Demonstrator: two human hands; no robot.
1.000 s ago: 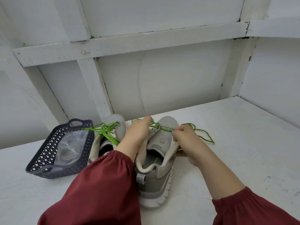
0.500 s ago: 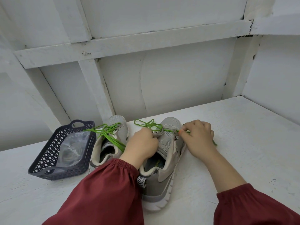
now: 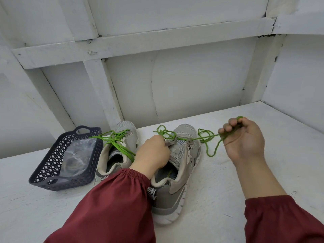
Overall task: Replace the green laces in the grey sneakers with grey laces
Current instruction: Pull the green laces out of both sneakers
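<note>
A white counter [image 3: 263, 172] below a panelled wall [image 3: 192, 85]: near its back edge, the left hand [image 3: 152, 155] clenches a grey sneaker [image 3: 177, 174] by its eyelet flap, likely steadying it, while the right hand [image 3: 243, 142] grasps the green lace [image 3: 208, 137] in curled fingers [image 3: 227, 128], stretched toward the counter's right edge, apparently for unthreading.

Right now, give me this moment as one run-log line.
step: unlacing | left hand: grips sneaker | right hand: holds green lace, stretched from eyelet | other sneaker: green-laced | basket: clear bag inside
</note>
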